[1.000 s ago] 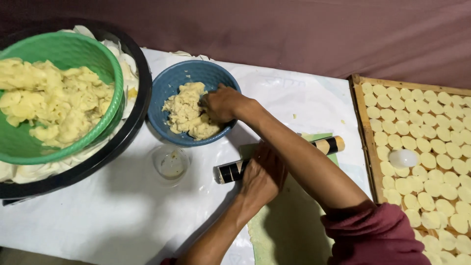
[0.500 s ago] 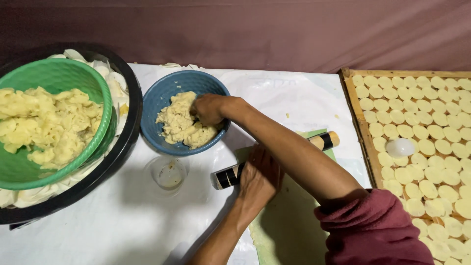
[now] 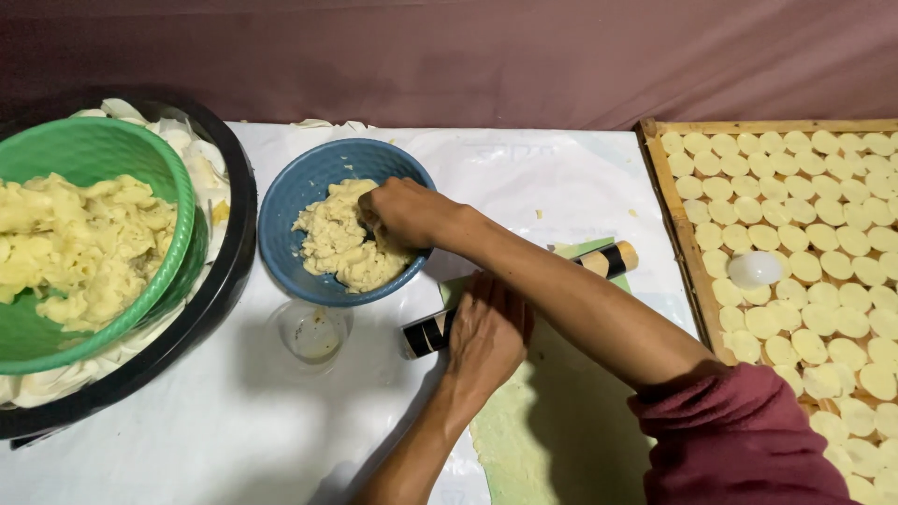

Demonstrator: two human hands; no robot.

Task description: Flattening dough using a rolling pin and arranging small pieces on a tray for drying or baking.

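Right hand (image 3: 404,211) has pushed deeper into the round blue plastic bowl (image 3: 290,201) over the last second, fingers now clenched in the pale yellow dough (image 3: 337,245), at 11 o'clock from the left hand (image 3: 486,335). Left hand stays pressed flat on the black-banded wooden rolling pin (image 3: 613,259), not gripping. Count: two bowls, one pin, one clear cup (image 3: 311,331), one wooden tray (image 3: 675,220) at 3 o'clock.

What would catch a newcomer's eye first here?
The right hand digging into yellow dough in the blue bowl at centre. At right, a wooden tray packed with pale discs. Far left, a green bowl heaped with dough.
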